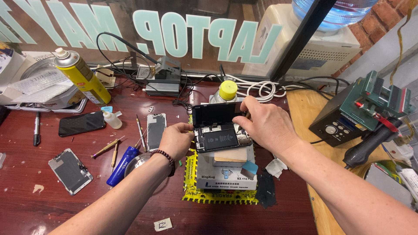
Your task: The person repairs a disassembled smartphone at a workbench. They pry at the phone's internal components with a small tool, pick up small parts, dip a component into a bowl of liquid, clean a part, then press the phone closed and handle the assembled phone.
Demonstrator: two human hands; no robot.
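The left hand (176,139) pinches the opened phone's (222,138) edge; the right hand (265,124) grips its raised screen (216,114).

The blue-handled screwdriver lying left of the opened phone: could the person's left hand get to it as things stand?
Probably yes. The blue-handled screwdriver lies uncovered on the red table, just beside the left forearm. The left hand only pinches the edge of the opened phone and would have to let go first; nothing stands between them.
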